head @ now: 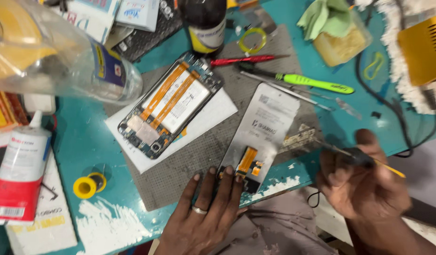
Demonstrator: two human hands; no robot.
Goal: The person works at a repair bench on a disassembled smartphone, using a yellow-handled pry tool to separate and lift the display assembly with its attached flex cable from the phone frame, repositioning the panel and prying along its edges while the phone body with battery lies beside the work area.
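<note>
Pinning the screen panel while a fine tool comes in

Spreading across the teal worktop [90, 141] is one grey mat [189, 165], and on it lie two phone parts: one opened phone body [170, 105] resting on a white sheet, and one screen panel [260, 132] lying face down beside it, its orange ribbon cable at the near end. The left hand [203, 208] lies flat, three fingertips pressing the panel's near edge; its grip is open, holding nothing. The right hand [359, 182] is closed round one thin tool [364, 158] with a yellow tail, its tip aimed toward the panel's side edge, near but not clearly touching.

Judging by this, the step in hand is work on the panel's edge or cable; the next move would call for a steady tip and firm pressure from the flat hand.

Farther back lie one green-handled tool [317, 83], one red-handled tool [241, 60], one glue tube [19, 170] and one yellow tape roll [88, 185].
</note>
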